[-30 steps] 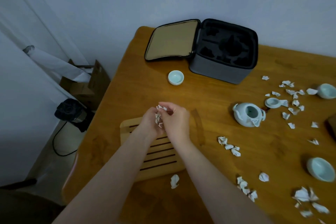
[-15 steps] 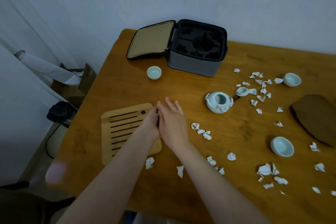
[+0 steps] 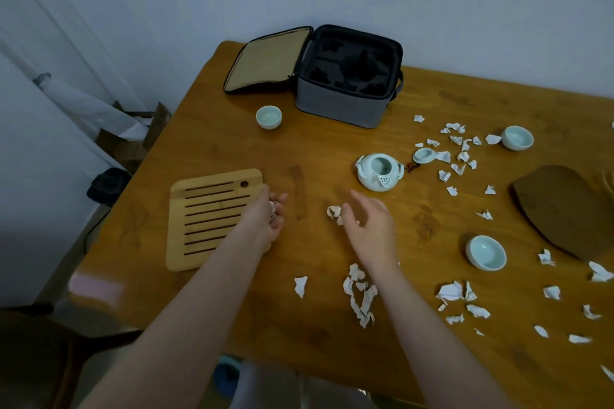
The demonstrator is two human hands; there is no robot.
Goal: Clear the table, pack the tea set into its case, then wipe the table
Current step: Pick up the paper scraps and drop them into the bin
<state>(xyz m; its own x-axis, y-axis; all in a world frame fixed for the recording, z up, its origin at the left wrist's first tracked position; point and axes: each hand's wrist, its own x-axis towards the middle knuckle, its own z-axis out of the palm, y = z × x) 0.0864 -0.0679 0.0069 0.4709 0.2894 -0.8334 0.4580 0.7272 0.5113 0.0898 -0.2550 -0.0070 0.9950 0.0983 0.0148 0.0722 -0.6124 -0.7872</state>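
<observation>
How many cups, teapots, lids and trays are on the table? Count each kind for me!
Cups: 3
Teapot: 1
Lid: 1
Wooden tray: 1
Total: 6 tea things
Paper scraps: too many to count surely, so they are left out of the total.

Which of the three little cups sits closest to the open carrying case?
The far-left cup, just in front of the case by its open lid, with no paper around it. The far-right cup and near-right cup sit among paper scraps, farther away.
</observation>
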